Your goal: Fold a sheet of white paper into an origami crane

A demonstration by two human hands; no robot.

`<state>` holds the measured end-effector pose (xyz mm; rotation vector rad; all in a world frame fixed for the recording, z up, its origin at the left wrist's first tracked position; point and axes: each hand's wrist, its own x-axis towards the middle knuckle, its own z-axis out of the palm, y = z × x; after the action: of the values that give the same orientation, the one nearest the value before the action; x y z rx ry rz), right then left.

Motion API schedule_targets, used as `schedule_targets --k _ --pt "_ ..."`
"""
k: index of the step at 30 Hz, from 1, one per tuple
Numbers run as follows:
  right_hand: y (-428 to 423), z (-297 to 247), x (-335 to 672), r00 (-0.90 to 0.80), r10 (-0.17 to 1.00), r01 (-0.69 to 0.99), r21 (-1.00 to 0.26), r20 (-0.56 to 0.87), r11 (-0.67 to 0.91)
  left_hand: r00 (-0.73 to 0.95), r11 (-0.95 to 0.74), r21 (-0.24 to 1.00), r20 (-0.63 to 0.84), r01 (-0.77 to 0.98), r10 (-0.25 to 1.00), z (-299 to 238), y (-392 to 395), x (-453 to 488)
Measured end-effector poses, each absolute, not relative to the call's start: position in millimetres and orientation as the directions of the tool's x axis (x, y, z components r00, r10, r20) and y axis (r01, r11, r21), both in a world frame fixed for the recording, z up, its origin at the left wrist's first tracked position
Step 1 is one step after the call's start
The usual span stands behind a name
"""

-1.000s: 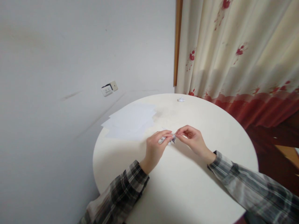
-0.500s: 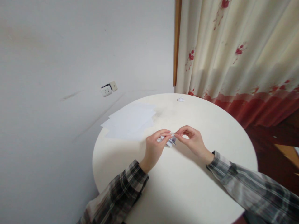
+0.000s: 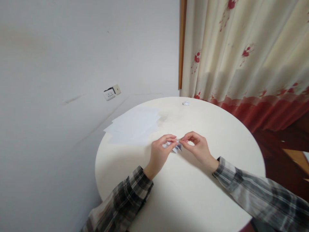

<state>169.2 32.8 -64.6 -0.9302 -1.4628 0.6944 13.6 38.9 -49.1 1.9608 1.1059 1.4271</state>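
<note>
A small piece of folded white paper (image 3: pixel 178 148) with several points is held between my two hands, just above the round table. My left hand (image 3: pixel 162 149) pinches it from the left, thumb and fingers closed on it. From the other side my right hand (image 3: pixel 197 146) grips its upper edge between thumb and forefinger. The fingertips of both hands almost meet and cover part of the paper, so its full shape is hidden.
Loose white sheets (image 3: pixel 135 125) lie overlapped on the left of the white round table (image 3: pixel 217 129). A small folded paper piece (image 3: pixel 186 103) sits at the far edge. Behind are a wall with a socket (image 3: pixel 109 94) and a flowered curtain (image 3: pixel 241 58).
My right hand's fingertips have shifted very slightly left on the paper, toward my left hand. Both hands keep their pinch, and the rest looks the same.
</note>
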Motion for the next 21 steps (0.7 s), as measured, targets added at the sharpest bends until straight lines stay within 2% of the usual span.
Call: schedule_targets --k 5,11,15,21 --pt "32.4 -64.0 170.1 -0.019 0.827 0.204 -0.808 0.561 0.553 0.126 -0.565 0.742 0.562 0.360 0.818 -49.5 39.2 13.2" --pt "31.8 -59.1 176.3 -0.199 0.751 0.329 -0.679 0.630 0.656 0.201 -0.609 0.707 0.579 0.359 0.790 -51.5 41.0 8.4" --pt "32.5 -57.4 179.6 -0.283 0.700 0.336 -0.615 0.656 0.713 0.244 -0.631 0.680 0.585 0.374 0.774 -53.8 42.9 6.1" --pt "33.5 -56.6 181.9 -0.324 0.669 0.343 -0.576 0.669 0.742 0.278 -0.635 0.665 0.572 0.393 0.771 -57.4 45.0 3.7"
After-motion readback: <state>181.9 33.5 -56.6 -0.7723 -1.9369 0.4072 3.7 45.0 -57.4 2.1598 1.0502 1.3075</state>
